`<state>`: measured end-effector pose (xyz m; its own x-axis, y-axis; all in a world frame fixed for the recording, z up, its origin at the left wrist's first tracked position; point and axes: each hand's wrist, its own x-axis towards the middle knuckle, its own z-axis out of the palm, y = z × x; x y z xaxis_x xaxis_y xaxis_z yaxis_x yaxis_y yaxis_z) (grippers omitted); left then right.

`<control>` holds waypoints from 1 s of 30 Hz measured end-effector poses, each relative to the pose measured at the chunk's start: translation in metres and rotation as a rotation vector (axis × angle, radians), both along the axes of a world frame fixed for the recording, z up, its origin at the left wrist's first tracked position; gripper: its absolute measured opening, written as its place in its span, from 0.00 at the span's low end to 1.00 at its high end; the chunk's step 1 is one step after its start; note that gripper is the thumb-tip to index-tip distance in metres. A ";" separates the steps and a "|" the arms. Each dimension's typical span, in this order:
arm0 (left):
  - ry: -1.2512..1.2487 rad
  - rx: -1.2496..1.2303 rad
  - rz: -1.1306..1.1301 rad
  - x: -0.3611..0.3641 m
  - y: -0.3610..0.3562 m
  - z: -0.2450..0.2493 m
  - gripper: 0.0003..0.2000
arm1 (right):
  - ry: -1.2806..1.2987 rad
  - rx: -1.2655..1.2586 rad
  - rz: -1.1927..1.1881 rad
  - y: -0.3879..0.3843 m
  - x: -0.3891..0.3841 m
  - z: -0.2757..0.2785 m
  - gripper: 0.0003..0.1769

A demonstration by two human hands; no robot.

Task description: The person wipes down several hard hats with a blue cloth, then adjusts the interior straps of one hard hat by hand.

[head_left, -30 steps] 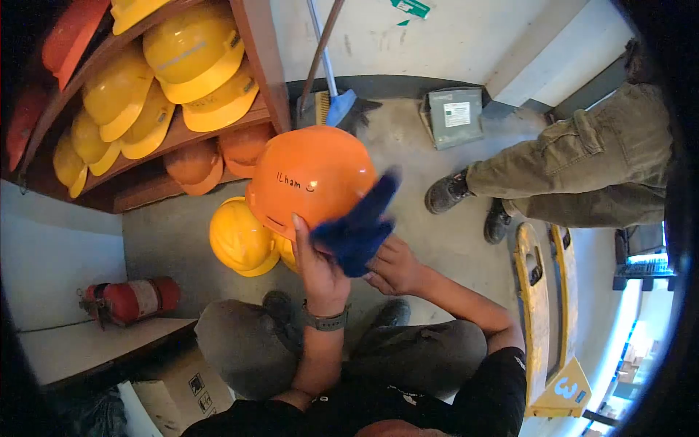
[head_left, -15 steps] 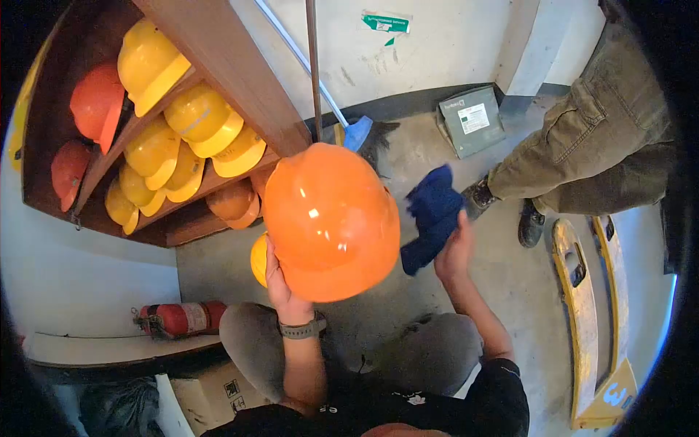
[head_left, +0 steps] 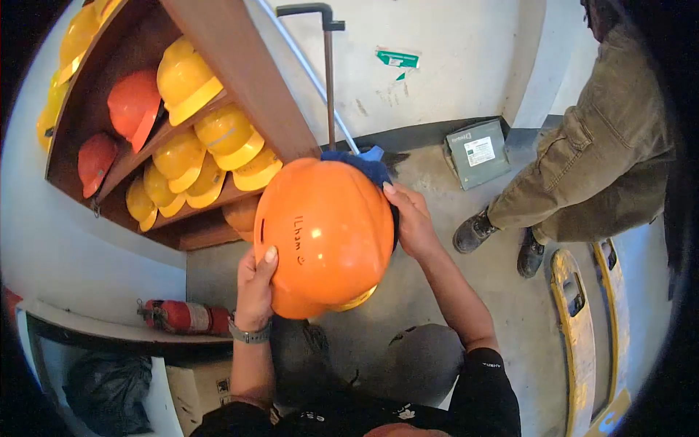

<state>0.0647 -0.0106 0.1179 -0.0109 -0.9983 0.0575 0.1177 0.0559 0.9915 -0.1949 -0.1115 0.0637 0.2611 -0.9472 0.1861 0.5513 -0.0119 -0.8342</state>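
An orange hard hat (head_left: 328, 233) with handwriting on its shell is held up in front of me. My left hand (head_left: 255, 284) grips its lower left edge, thumb on the shell, with a watch on the wrist. My right hand (head_left: 409, 218) presses a dark blue cloth (head_left: 364, 166) against the hat's upper right side. Part of the cloth is hidden behind the hat. Below the hat a bit of a yellow helmet (head_left: 358, 300) shows.
A brown shelf (head_left: 240, 65) with several yellow and red helmets stands at the left. A fire extinguisher (head_left: 186, 317) lies below it. A grey box (head_left: 478, 154) sits by the wall. At right are a person's legs (head_left: 561, 175) and yellow forks (head_left: 575, 342).
The orange hat has turned, so its writing now shows. My right hand has brought the blue cloth leftward onto the hat. The camera view has shifted.
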 end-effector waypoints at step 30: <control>0.745 -0.178 0.381 0.014 -0.003 -0.013 0.33 | 0.890 -1.215 0.162 0.067 0.141 0.048 0.23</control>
<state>0.0790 -0.0137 0.1053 0.4264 -0.9016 0.0727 0.6768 0.3714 0.6356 -0.0535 -0.0447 0.1121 0.7901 -0.2895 0.5402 -0.0493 -0.9086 -0.4148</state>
